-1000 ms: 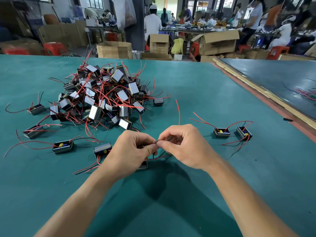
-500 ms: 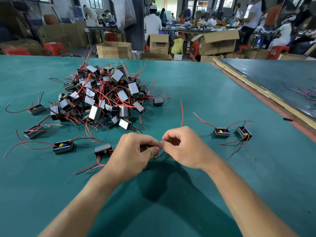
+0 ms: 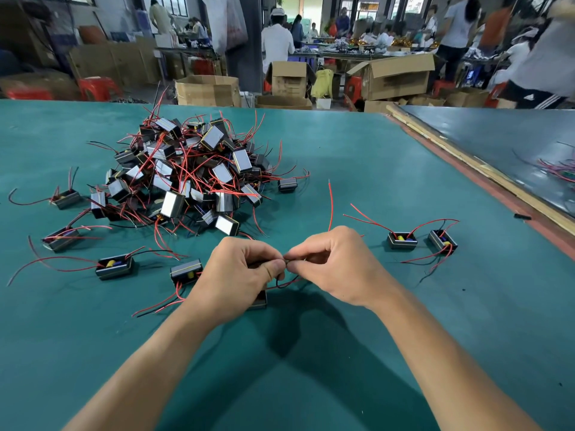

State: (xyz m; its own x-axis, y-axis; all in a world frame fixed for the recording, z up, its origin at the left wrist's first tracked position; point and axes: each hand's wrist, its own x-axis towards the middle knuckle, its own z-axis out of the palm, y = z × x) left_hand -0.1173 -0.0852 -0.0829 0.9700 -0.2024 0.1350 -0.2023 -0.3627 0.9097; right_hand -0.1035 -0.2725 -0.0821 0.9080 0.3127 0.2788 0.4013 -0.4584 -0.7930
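The wire leads (image 3: 285, 262) sat low and central over the green table (image 3: 373, 181), caught where the thumbs and forefingers of both hands met. The small module (image 3: 260, 300) they seemed to belong to lay on the mat just under the left hand (image 3: 239, 272), mostly hidden by it. One red lead (image 3: 330, 206) rose free from behind the right hand (image 3: 336, 265), and a slack loop of red and black (image 3: 287, 283) hung beneath the pinch. Both hands were closed in a fine pinch on the leads, fingertips touching or nearly so, the other fingers curled in. Whether the strands were already twisted together could not be told, since the fingers covered the joint. I judged the step to be the joining or twisting of two lead ends of one unit. The next move would likely call for a small rolling of the fingertips against each other under a firm grip, then setting the unit aside, perhaps beside the two modules (image 3: 402, 241) that lay open side up to the right with their wires spread. Both forearms came in from the lower corners and converged, wrists raised off the mat, knuckles up. Beyond the left hand lay the pile of modules (image 3: 186, 178), a tangle of red and black wire, with a few loose units (image 3: 115, 266) near it.
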